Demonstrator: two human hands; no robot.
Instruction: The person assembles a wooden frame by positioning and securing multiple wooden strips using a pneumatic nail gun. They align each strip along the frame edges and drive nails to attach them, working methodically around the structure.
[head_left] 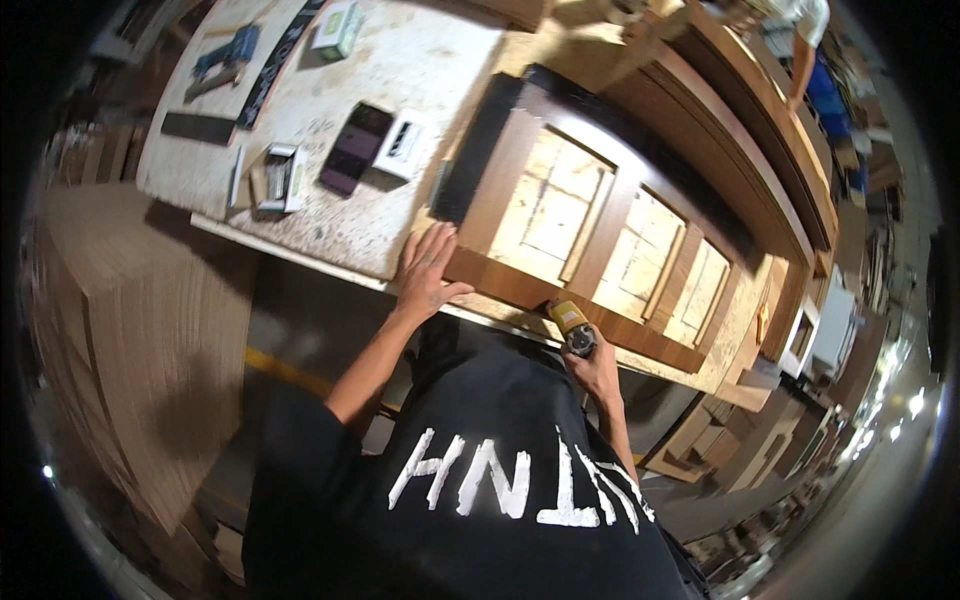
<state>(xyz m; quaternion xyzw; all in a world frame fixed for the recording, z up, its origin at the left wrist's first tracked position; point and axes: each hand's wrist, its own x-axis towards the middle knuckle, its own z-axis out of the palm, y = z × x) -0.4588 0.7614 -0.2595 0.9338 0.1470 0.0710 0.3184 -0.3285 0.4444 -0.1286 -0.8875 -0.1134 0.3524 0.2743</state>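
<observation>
A brown wooden frame (pixel 600 245) with three openings lies on the workbench in front of me. My left hand (pixel 428 272) rests with spread fingers at the frame's near left corner. Against the near rail, my right hand (pixel 596 368) grips a compact yellow-and-black hand tool (pixel 568 322); its exact kind is unclear. The tool's far end meets the rail's edge. Pale board shows through the openings. A dark strip (pixel 640 145) runs along the frame's far side, and another dark piece (pixel 480 160) lies at its left end.
On the white work surface (pixel 420 60) lie a dark phone (pixel 357 148), a small white box (pixel 400 150), an opened carton (pixel 277 180), a green-and-white box (pixel 338 32) and a blue tool (pixel 228 52). Long brown panels (pixel 720 110) stand beyond the frame. Sheets (pixel 150 330) are stacked left; a person's arm (pixel 803 68) shows far right.
</observation>
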